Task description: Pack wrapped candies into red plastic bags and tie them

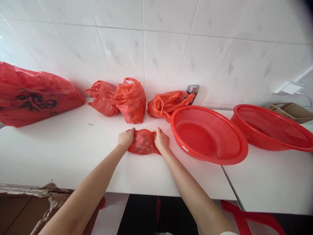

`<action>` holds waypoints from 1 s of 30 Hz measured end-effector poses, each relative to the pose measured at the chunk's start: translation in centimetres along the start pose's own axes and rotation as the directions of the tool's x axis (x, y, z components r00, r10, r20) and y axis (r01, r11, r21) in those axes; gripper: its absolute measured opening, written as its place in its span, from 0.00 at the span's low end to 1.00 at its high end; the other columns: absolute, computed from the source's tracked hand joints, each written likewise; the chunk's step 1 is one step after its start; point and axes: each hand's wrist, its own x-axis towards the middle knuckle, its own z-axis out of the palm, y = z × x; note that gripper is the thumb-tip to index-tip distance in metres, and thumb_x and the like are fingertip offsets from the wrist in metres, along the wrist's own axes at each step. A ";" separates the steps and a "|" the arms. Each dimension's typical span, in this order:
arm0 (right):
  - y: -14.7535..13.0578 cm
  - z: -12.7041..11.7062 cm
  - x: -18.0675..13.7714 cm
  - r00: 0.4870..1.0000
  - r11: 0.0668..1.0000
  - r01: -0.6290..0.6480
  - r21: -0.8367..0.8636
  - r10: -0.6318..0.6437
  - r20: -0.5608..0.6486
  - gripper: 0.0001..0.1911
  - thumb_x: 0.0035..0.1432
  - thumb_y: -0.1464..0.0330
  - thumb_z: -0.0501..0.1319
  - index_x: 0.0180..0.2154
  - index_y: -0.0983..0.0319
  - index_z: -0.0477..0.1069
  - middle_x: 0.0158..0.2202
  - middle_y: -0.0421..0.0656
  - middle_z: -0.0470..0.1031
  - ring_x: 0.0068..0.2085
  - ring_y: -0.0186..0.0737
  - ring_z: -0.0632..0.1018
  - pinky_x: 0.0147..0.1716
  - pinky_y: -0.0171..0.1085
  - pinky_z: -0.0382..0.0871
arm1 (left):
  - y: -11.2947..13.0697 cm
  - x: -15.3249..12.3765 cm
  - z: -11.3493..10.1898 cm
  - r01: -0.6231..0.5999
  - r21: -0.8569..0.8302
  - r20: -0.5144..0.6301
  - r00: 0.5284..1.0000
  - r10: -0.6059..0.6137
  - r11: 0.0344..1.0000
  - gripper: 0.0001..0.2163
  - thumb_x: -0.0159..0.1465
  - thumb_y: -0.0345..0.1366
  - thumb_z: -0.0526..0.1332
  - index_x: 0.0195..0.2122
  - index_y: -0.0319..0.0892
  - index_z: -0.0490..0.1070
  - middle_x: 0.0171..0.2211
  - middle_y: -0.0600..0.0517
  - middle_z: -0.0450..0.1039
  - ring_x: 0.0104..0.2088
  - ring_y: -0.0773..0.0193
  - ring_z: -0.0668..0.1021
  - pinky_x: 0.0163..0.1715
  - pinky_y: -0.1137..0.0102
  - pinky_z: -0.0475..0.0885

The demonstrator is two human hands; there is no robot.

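Looks like a workroom or the back room of a shop, hard to say which with so little of the room in view. Shows glossy white wall tiles (167,52) flecked with grey, a white wall fitting (289,87), and plain white tables (53,150) set edge to edge along the wall. Bears mainly things for carrying: a big red bag (36,94) with black lettering, smaller red carrier bags (133,106) in a row, a wide red basket (195,133) with perforated sides, and a second red basket (259,139) just beside. Has an open cardboard box (297,112) at far right and a torn carton (19,210) below the table edge (quite ragged along the rim).
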 end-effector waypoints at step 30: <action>-0.6 0.4 0.0 0.998 0.999 0.002 -0.054 -0.005 -0.062 0.13 0.63 0.59 0.59 0.46 0.59 0.66 0.41 0.45 0.78 0.41 0.44 0.78 0.35 0.37 0.63 | 4.5 0.1 0.3 0.109 -0.160 0.061 0.993 -0.101 0.981 0.16 0.68 0.43 0.58 0.51 0.39 0.70 0.46 0.46 0.74 0.44 0.58 0.78 0.45 0.56 0.74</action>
